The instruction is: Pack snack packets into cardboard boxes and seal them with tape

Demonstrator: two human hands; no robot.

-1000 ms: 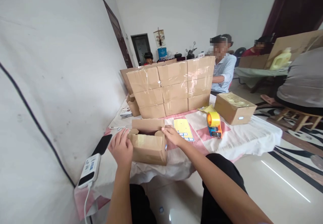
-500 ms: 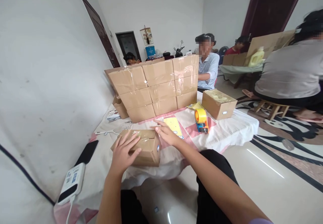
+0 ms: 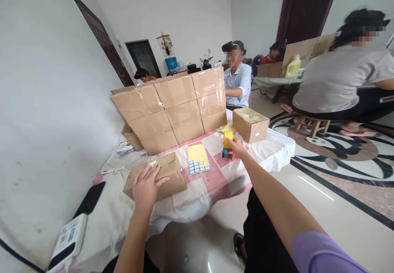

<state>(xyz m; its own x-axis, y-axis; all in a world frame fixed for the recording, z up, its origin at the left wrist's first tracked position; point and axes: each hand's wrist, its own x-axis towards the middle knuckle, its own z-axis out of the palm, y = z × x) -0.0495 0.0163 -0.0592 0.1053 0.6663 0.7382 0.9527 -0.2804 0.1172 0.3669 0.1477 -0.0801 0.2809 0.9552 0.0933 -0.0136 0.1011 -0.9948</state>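
Observation:
My left hand (image 3: 147, 182) lies on top of a closed cardboard box (image 3: 172, 178), fingers stretched out and resting on its taped lid. At the right, my right hand (image 3: 237, 147) has its fingers on a tape dispenser (image 3: 227, 154), orange and blue with a yellow roll of tape, which stands on the table. The far fingers are partly hidden behind the roll. Between my two hands lies a yellow sheet (image 3: 198, 158) with blue-edged white labels along its near end.
A wall of taped cardboard boxes (image 3: 183, 111) stands at the table's back. Another taped box (image 3: 250, 125) sits at the right end. On the left are a white slotted spatula (image 3: 129, 165), a black phone (image 3: 90, 199) and a white power strip (image 3: 69, 236). Several people sit nearby.
My right hand has left the box's side and moved right to the tape dispenser. My left hand stays on the box. The whole view has shifted a little to the right.

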